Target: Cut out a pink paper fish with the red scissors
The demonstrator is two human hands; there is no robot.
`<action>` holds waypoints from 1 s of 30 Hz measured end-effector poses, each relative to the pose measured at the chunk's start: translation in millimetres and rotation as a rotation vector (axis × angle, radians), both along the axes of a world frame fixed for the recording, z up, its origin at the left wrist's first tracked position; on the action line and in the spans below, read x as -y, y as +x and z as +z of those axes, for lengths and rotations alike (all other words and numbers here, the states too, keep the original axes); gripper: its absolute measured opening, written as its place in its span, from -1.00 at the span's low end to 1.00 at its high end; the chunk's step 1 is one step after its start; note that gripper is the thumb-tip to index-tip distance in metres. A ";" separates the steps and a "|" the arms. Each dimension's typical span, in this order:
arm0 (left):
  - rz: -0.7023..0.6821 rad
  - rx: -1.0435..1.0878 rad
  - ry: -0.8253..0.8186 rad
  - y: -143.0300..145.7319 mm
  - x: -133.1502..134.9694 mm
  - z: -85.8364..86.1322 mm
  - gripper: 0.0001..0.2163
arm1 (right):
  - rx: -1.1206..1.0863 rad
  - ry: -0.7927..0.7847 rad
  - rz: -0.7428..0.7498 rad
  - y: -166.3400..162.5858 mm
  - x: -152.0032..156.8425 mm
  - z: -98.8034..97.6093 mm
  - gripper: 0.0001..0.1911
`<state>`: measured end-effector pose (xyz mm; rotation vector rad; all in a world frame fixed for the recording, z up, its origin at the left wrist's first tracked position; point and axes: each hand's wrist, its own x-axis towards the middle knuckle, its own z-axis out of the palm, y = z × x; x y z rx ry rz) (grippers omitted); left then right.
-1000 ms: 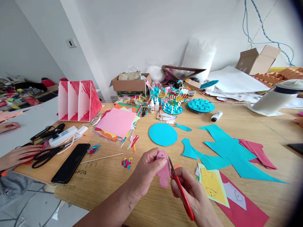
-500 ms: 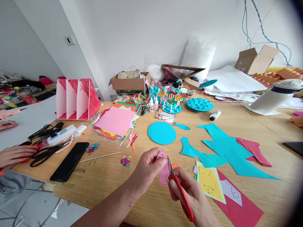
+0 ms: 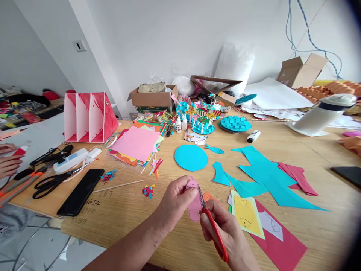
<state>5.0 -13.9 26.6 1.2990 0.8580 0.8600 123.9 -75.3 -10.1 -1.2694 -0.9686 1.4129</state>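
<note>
My left hand pinches a pink paper fish by its upper part, thumb on top. An eye dot and pen lines show on the fish; my thumb hides part of it. In my right hand are red-handled scissors, their blades against the fish's right edge. A blue paper disc lies beyond my hands, with a small blue paper fish beside it. Just right of the scissors lie a yellow paper fish on pale green paper and a lilac paper fish on red paper.
Blue paper offcuts spread at the right. Stacked coloured paper, a black phone, black scissors and a power strip lie left. At the far left is another person's hand. Glue bottles stand behind.
My hands and the scissors stay nearly in place at the pink fish. The view has shifted slightly. At the far left, the other person's hand has moved back, now holding something red and white.
</note>
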 end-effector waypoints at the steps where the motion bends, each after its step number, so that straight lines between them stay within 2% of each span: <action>1: 0.000 0.000 0.004 0.2 0.3 0.0 -0.84 | 0.006 0.000 0.003 0.5 0.1 -0.7 -0.58; 6: -0.010 0.000 0.011 0.8 0.6 0.3 -0.82 | 0.030 0.005 0.034 2.7 1.1 -3.3 -0.59; 12: -0.007 -0.001 0.003 2.1 0.9 0.8 -0.82 | 0.042 0.015 0.003 2.1 2.5 -1.8 -0.56; 21: -0.001 -0.015 -0.011 2.7 1.3 2.3 -0.82 | 0.090 0.027 0.058 7.9 -1.2 -15.9 -0.61; 25: 0.000 -0.017 -0.019 2.7 1.8 1.8 -0.81 | 0.083 0.030 0.073 6.5 1.3 -7.4 -0.60; 30: -0.015 -0.017 0.002 3.4 3.9 0.9 -0.81 | 0.045 0.028 0.017 2.0 4.9 6.6 -0.58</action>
